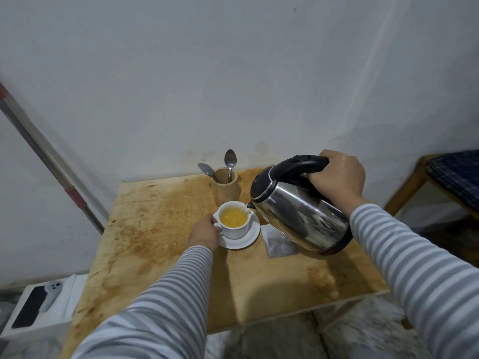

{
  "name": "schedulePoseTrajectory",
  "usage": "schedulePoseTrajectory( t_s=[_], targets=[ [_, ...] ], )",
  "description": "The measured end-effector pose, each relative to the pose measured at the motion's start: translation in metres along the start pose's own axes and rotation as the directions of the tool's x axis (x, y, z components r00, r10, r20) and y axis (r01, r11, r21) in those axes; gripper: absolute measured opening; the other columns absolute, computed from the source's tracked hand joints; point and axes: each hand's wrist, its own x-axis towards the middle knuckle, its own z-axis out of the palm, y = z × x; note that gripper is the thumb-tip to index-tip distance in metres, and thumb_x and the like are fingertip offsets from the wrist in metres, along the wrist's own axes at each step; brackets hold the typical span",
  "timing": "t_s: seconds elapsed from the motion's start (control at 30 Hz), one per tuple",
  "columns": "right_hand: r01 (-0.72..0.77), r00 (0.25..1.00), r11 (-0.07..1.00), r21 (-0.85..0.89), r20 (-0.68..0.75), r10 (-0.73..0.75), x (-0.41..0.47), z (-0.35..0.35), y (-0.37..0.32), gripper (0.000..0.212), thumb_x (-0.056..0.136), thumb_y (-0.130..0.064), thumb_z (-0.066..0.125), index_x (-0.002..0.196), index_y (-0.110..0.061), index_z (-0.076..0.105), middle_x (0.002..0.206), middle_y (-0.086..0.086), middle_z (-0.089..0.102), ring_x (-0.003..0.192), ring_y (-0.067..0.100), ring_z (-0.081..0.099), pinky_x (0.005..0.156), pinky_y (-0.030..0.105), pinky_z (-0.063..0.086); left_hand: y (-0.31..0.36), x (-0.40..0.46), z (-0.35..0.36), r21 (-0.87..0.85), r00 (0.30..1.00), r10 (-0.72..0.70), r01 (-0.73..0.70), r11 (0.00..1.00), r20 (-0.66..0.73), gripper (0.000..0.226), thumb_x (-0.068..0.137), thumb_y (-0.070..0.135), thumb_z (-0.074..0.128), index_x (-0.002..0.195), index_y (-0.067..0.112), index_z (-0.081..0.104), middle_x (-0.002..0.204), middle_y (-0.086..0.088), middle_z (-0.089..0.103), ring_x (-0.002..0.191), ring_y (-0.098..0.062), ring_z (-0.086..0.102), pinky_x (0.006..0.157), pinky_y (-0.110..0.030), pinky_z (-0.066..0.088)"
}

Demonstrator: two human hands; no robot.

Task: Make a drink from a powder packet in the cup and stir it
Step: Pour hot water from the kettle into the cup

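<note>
Striped sleeves up front. Right hand (337, 177) wrapped tight round black handle of steel kettle (298, 213), tipped, spout right over white cup (234, 221), water going in. Left hand (204, 232) pinching cup handle. Cup on saucer (250, 238), orange-yellow liquid inside. Silver packet (276, 244) flat on stained wooden table (155, 229) beside saucer, partly under kettle. Two spoons (230, 159) in wooden holder (225, 187) behind.

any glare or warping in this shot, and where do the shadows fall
Head view: wide-angle bending curves the pole at left; the steel kettle shows bright streaky reflections; soft shadows fall toward the camera on the table; the sleeves blur near the bottom edge.
</note>
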Motion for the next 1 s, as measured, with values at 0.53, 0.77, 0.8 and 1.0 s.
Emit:
schedulePoseTrajectory(
  t_s=[0.53,0.77,0.8,1.0],
  targets=[
    [-0.352,0.861,0.780,0.518,-0.148,0.487,-0.005,-0.012,0.019,0.007,0.072,-0.021,0.062,0.075,-0.015,0.064,0.065,-0.002,0.059,0.068,0.023,0.057,0.061,0.030,0.045,0.000,0.000,0.001,0.077,0.999,0.024,-0.026,0.997,0.025,0.011,0.098,0.018,0.039,0.097,0.015,0.050,0.099,-0.010,0.058,0.087,-0.027,0.055,0.074,-0.037,0.042],
    [-0.398,0.776,0.687,0.607,-0.176,0.605,-0.019,-0.009,0.044,0.010,0.079,-0.018,0.062,0.088,-0.018,0.064,0.083,0.000,0.065,0.078,0.021,0.061,0.068,0.030,0.048,-0.002,0.004,0.000,0.102,0.997,0.051,-0.057,0.993,0.053,0.011,0.098,0.020,0.040,0.096,0.013,0.049,0.100,-0.011,0.058,0.090,-0.029,0.055,0.076,-0.037,0.043],
    [-0.407,0.755,0.665,0.627,-0.179,0.631,-0.023,-0.007,0.049,0.010,0.080,-0.018,0.062,0.089,-0.018,0.064,0.084,0.000,0.065,0.080,0.021,0.062,0.069,0.030,0.048,-0.003,0.005,0.001,0.100,0.997,0.057,-0.061,0.993,0.049,0.011,0.098,0.020,0.041,0.097,0.013,0.049,0.101,-0.012,0.058,0.091,-0.029,0.055,0.077,-0.037,0.043],
    [-0.420,0.592,0.473,0.774,-0.161,0.790,-0.034,0.009,0.067,0.013,0.079,-0.017,0.063,0.080,-0.029,0.057,0.073,-0.014,0.058,0.078,0.017,0.060,0.070,0.028,0.044,-0.006,0.006,0.003,0.089,0.996,0.072,-0.076,0.993,0.044,0.012,0.099,0.022,0.041,0.097,0.014,0.049,0.102,-0.011,0.059,0.092,-0.029,0.056,0.076,-0.037,0.043]
  ],
)
